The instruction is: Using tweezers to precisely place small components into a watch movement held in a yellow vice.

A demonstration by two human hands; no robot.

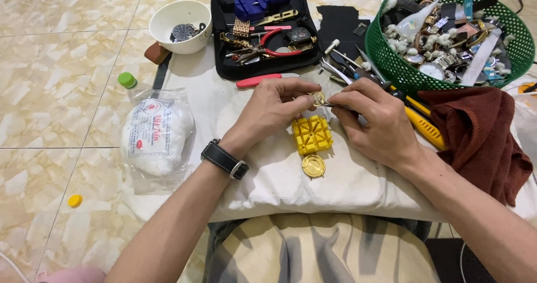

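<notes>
My left hand (274,108) pinches a small round gold watch case (318,97) between thumb and fingers, just above a yellow square holder block (312,134). My right hand (372,120) grips a thin metal tool (335,104) whose tip touches the watch case. A round gold case back (313,165) lies on the white cloth (279,176) below the block. A black strap watch is on my left wrist (224,158).
An open black tool case (263,25) with pliers and a blue tool sits behind. A white bowl (180,25) holds a watch. A green basket (447,34) of watch parts is at right, a brown towel (475,132) beside it. A cotton bag (156,137) lies left.
</notes>
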